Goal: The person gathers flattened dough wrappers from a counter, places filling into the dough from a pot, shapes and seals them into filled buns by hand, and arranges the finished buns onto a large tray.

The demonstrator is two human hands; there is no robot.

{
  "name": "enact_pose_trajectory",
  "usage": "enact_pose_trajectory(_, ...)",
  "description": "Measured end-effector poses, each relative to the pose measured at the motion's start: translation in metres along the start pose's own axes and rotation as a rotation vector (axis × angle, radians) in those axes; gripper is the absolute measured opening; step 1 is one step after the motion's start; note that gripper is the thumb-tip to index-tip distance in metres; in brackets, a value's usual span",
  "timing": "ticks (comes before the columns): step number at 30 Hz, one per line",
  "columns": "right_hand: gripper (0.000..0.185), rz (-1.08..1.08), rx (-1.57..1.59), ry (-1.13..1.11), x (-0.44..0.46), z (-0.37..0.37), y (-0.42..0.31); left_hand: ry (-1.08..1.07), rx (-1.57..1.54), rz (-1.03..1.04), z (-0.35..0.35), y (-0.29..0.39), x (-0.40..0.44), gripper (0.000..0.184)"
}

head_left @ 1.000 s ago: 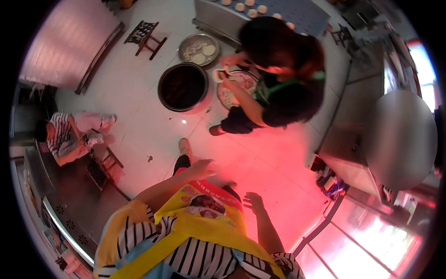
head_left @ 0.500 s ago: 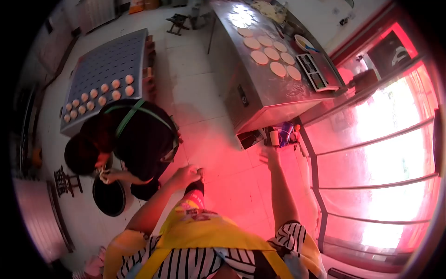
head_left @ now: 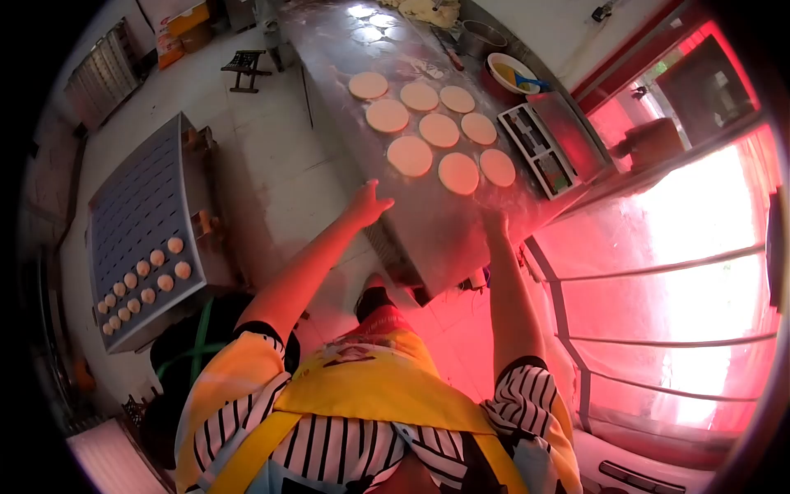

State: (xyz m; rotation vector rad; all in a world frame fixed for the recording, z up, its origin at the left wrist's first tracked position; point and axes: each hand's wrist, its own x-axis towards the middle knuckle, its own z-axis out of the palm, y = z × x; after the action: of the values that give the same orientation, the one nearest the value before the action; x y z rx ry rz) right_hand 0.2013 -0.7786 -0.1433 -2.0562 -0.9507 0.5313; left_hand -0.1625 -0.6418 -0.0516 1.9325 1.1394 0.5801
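Observation:
My left hand (head_left: 369, 206) reaches out over the near left edge of the steel table (head_left: 444, 230), holding nothing, its fingers apart. At the table's near end is my right hand (head_left: 494, 221), below the dough rounds; its fingers are blurred in pink light. Several flat dough rounds lie on the tabletop, the nearest being a round (head_left: 458, 174) in the front row. Another dough round (head_left: 409, 156) sits closest to my left hand. Neither hand touches the dough.
Right on the table stand a scale (head_left: 539, 151) and a white bowl (head_left: 510, 72) with a blue-handled utensil. Left is a slotted board (head_left: 140, 198) bearing dough balls. A co-worker (head_left: 193, 342) bends beside my left arm. A stool (head_left: 245, 69) stands beyond.
I have come forward to the steel table, which is now nearer. My hands moved from over the floor to the table's edge. The co-worker is now largely hidden behind my left arm.

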Motion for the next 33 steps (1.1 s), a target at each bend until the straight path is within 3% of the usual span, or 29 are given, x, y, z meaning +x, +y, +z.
enact_pose_trajectory(1, 0.031, 0.056, -0.069, 0.036, 0.017, 0.005, -0.024, 0.054, 0.059, 0.036, 0.007, 0.000, 0.035, 0.072)
enact_pose_trajectory(4, 0.052, 0.305, -0.188, 0.156, 0.043, 0.004, -0.115, -0.002, 0.186, -0.166, 0.014, 0.016, 0.111, 0.083)
enact_pose_trajectory(5, 0.059, 0.366, -0.212, 0.175, 0.053, 0.007, -0.130, 0.005, 0.203, -0.164, 0.015, 0.023, 0.128, 0.077)
enact_pose_trajectory(6, 0.071, 0.389, -0.302, 0.122, 0.079, 0.021, -0.101, 0.010, 0.212, -0.163, 0.019, 0.030, 0.141, 0.072)
enact_pose_trajectory(8, 0.073, 0.382, -0.523, 0.440, 0.103, 0.058, -0.047, -0.054, 0.212, -0.185, 0.034, 0.037, 0.158, 0.065)
enact_pose_trajectory(11, 0.080, 0.586, -0.429, 0.177, 0.095, 0.037, -0.115, -0.247, 0.268, -0.159, 0.041, 0.039, 0.186, 0.059)
enact_pose_trajectory(13, 0.081, 0.712, -0.213, -0.033, 0.092, 0.017, -0.119, -0.408, 0.315, -0.145, 0.042, 0.036, 0.195, 0.056)
enact_pose_trajectory(16, 0.082, 0.504, -0.589, 0.003, 0.068, 0.021, -0.150, -0.589, 0.386, 0.220, 0.026, 0.029, 0.228, 0.050)
enact_pose_trajectory(20, 0.066, 0.605, -0.158, 0.151, 0.066, 0.038, -0.163, -0.524, -0.204, 0.147, -0.032, -0.037, 0.311, 0.056)
enact_pose_trajectory(22, 0.063, 0.622, 0.232, 0.161, 0.080, 0.039, -0.159, -0.548, -0.210, -0.084, -0.095, -0.008, 0.373, 0.058)
enact_pose_trajectory(24, 0.060, 0.561, 0.502, 0.147, 0.098, 0.025, -0.216, -0.578, 0.136, -0.001, -0.114, -0.028, 0.424, 0.060)
enact_pose_trajectory(26, 0.058, 0.565, 0.625, 0.126, 0.117, 0.013, -0.265, -0.584, 0.559, 0.229, -0.111, -0.047, 0.453, 0.062)
enact_pose_trajectory(29, 0.059, 0.542, 0.347, 0.209, 0.148, 0.048, -0.217, -0.392, 0.666, 0.354, -0.101, -0.029, 0.445, 0.059)
enact_pose_trajectory(33, 0.052, 0.447, -0.455, 0.329, 0.167, 0.089, -0.212, -0.315, 0.707, 0.397, -0.096, -0.056, 0.458, 0.049)
